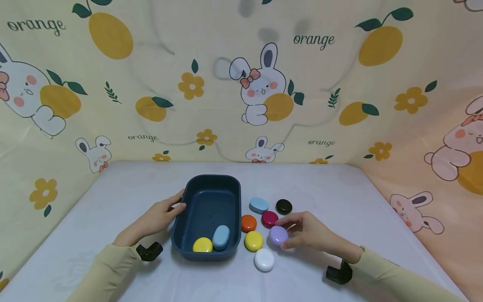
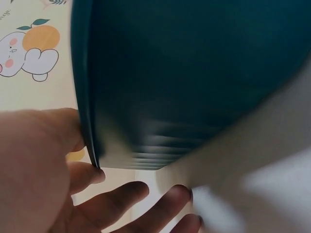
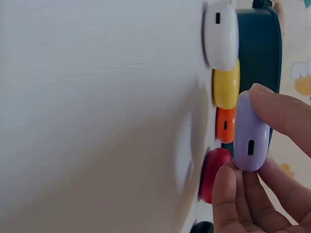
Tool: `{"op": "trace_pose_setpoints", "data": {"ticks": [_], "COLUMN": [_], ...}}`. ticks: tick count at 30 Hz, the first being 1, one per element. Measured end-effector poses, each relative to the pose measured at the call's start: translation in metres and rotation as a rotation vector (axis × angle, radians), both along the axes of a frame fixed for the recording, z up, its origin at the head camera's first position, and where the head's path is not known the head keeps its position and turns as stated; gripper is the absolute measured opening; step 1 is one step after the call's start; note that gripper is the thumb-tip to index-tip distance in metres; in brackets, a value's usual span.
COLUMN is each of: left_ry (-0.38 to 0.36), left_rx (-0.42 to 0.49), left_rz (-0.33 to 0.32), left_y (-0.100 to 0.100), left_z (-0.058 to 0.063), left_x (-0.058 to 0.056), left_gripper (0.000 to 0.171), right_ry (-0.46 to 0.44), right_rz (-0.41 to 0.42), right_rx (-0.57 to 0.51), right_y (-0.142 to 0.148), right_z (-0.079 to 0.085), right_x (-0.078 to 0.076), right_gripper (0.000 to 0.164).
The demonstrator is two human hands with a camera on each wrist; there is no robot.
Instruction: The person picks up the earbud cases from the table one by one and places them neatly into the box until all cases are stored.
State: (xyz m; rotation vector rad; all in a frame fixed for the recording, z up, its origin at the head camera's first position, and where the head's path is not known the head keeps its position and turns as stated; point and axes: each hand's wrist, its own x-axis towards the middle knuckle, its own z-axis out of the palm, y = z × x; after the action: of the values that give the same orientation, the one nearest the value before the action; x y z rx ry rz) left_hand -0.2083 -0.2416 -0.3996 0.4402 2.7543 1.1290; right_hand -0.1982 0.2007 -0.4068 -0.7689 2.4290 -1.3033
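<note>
My right hand point(image 1: 307, 230) pinches a glossy purple puck-shaped case point(image 1: 278, 235) between thumb and fingers. In the right wrist view a small dark slot shows in the side of the purple case point(image 3: 251, 131), which is held off the tabletop. With thumb and finger my left hand point(image 1: 162, 216) grips the left rim of a dark blue bin point(image 1: 239, 209); its other fingers spread below the rim in the left wrist view. Inside the bin, at the near end, lie a yellow round case point(image 1: 202, 245) and a light blue oblong case point(image 1: 221, 238).
Right of the bin sit similar cases: light blue point(image 1: 258, 204), black point(image 1: 284, 206), dark red point(image 1: 269, 219), orange point(image 1: 248, 223), yellow point(image 1: 253, 241) and white point(image 1: 264, 260). A printed cloth point(image 1: 211, 109) hangs behind the white table point(image 1: 132, 188).
</note>
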Motion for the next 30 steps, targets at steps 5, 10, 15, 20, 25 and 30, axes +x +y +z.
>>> {"op": "trace_pose_setpoints", "data": {"ticks": [5,10,15,20,25,30], "left_ry": [-0.005,0.002,-0.001,-0.006,-0.012,-0.015], "left_rx": [0.004,-0.006,-0.010,-0.005,0.003,0.002], "left_rz": [0.001,-0.003,0.007,0.006,0.004,0.002], "left_y": [0.002,0.003,0.001,-0.001,-0.002,-0.002], "left_z": [-0.002,-0.002,0.000,0.001,0.001,0.000], "left_x": [0.000,-0.001,-0.003,-0.004,-0.004,-0.003], "left_gripper": [0.064,0.063,0.062,0.062,0.063,0.062], "right_ry": [0.001,0.013,0.039,0.022,-0.050,-0.097], "right_rz": [-0.016,-0.043,-0.045,-0.060,-0.069,-0.076], "right_rx": [0.000,-0.027,-0.066,-0.095,-0.192,-0.232], "right_y": [-0.004,-0.010,-0.024,-0.043,-0.067,-0.096], "right_z": [0.004,0.016,0.034,0.046,0.052,0.052], "right_x": [-0.001,-0.005,-0.012,-0.014,-0.012,-0.010], "right_gripper": [0.047,0.047,0.051,0.051,0.046,0.048]}}
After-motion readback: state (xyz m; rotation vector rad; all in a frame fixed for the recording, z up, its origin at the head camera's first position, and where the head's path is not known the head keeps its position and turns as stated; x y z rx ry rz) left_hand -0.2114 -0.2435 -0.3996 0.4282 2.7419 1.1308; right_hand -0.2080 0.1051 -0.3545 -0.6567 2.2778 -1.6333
